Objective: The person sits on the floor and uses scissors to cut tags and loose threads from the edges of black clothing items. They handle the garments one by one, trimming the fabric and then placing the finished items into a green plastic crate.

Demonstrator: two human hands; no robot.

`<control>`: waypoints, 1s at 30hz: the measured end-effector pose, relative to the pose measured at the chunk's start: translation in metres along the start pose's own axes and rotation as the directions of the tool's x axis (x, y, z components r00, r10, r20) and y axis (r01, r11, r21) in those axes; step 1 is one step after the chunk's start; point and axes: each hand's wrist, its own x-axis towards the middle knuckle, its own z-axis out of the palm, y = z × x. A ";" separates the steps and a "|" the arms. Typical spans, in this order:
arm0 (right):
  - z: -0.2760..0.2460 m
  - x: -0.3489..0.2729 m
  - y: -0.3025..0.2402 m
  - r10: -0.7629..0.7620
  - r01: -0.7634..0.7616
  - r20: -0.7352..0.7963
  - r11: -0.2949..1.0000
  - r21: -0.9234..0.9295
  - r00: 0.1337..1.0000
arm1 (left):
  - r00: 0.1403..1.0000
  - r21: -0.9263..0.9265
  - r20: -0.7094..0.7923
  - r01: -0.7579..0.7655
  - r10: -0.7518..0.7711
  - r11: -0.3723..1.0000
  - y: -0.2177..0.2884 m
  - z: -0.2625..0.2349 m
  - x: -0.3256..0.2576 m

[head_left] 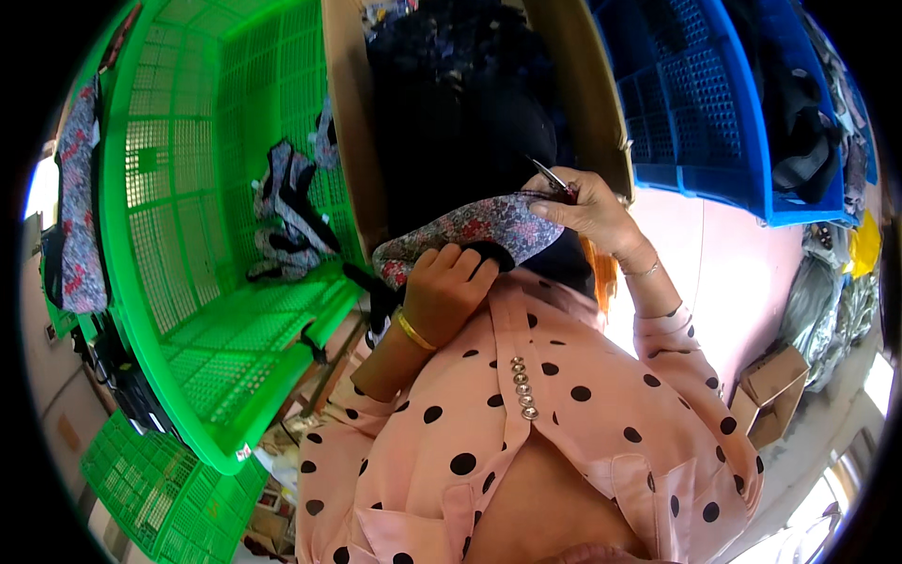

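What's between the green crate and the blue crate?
In the head view, an open cardboard box of dark garments lies between the green crate and blue crate.

Garment: pink blouse (564,414) with black polka dots, long sleeves gathered at the cuffs. Front placket carries a short vertical row of small silver studs (522,387). Left hand (449,287): wide gold bangle (414,331) at the wrist. Right hand (590,209): thin bracelet (645,271) at the wrist, sleeve pushed up the forearm.
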 end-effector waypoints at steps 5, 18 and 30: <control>0.002 -0.019 0.024 0.093 -0.089 0.010 0.981 -0.170 0.996 | 0.991 -0.149 0.121 0.069 -0.051 0.986 0.010 0.016 -0.016; 0.012 -0.052 0.042 0.026 -0.050 -0.087 0.956 -0.290 0.996 | 0.953 -0.526 0.277 0.260 -0.126 0.810 0.001 0.028 0.052; -0.013 -0.068 0.069 -0.091 0.005 -0.290 0.958 -0.285 0.953 | 0.835 -0.606 0.427 0.548 -0.346 0.576 -0.002 0.044 0.059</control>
